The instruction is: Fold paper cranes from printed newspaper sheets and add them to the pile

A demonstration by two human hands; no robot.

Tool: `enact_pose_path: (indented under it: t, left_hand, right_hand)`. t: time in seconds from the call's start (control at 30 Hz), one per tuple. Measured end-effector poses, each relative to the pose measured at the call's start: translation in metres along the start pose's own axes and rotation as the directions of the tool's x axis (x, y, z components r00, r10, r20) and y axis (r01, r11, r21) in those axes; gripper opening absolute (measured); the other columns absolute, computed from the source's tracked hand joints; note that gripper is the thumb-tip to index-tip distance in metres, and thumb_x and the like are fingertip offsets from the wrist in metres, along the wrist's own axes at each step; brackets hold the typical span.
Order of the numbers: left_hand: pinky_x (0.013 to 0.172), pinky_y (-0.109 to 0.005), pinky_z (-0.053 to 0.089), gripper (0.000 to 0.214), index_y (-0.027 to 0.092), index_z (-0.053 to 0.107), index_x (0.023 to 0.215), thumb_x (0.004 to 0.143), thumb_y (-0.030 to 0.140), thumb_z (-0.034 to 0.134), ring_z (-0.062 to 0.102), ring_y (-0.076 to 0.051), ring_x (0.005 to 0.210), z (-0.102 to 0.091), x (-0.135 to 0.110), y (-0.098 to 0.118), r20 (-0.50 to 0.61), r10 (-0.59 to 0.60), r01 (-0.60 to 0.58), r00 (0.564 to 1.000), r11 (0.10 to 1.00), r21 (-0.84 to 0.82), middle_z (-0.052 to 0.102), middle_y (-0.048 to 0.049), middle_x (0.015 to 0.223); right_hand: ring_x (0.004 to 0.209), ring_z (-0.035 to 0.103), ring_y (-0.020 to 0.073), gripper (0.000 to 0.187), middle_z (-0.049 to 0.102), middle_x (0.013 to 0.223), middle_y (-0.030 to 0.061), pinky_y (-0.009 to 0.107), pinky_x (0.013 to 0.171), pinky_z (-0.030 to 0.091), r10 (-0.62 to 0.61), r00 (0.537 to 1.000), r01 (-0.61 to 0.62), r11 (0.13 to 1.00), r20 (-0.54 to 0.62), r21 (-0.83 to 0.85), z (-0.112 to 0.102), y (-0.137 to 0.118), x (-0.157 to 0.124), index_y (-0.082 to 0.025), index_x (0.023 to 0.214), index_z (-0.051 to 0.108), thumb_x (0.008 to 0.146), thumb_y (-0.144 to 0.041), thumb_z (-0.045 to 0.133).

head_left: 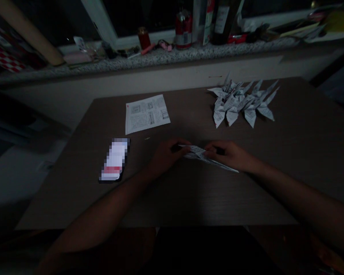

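Note:
A narrow folded piece of printed paper (199, 152) is held between my two hands, above the middle of the desk. My left hand (172, 152) pinches its left end between thumb and fingers. Nearer its middle, my right hand (227, 152) grips it with the thumb on top, and a long pointed end sticks out below that hand to the right. Several folded paper cranes (242, 101) made of similar printed paper stand clustered at the back right. Flat at the back left lies a printed sheet (147, 113).
A phone (114, 159) with a lit, blurred screen lies on the desk (183, 202) to the left. Behind the desk, a stone windowsill (160, 59) carries a red can (184, 30), a dark bottle (221, 23), a small jar (143, 38) and other clutter. The room is dim.

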State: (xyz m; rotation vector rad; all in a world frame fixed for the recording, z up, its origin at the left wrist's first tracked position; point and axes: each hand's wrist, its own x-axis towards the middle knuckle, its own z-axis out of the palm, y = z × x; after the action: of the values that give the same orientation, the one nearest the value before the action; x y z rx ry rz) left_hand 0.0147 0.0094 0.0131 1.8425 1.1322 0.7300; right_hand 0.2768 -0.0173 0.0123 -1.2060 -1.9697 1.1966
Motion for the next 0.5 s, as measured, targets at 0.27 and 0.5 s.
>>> enact_pose_path:
  t: [0.27,0.5]
  left_hand:
    - [0.092,-0.032,0.055,0.018,0.023,0.078,0.105,0.095,0.035,0.071,0.074,-0.021,0.100,0.0009,-0.0009,0.0005,0.038,0.004,-0.001,0.999,0.998,-0.068,0.079,-0.0032,0.106]
    - [0.093,-0.037,0.056,0.028,0.023,0.074,0.120,0.102,0.038,0.058,0.075,-0.022,0.096,-0.0023,-0.0017,0.0014,0.026,-0.029,0.030,0.999,0.998,-0.057,0.080,-0.0037,0.101]
  right_hand:
    - [0.069,0.056,0.0160,0.032,0.063,0.074,0.0005,0.029,0.062,0.043,-0.002,1.000,0.002,1.000,-0.007,-0.006,-0.0024,0.0006,-0.0003,-0.020,0.089,0.072,0.095,-0.051,0.065]
    - [0.068,0.057,0.0167,0.034,0.064,0.074,0.0012,0.030,0.062,0.045,0.009,1.000,-0.009,1.000,-0.027,0.012,-0.0003,0.0024,-0.0003,-0.021,0.088,0.072,0.094,-0.053,0.065]
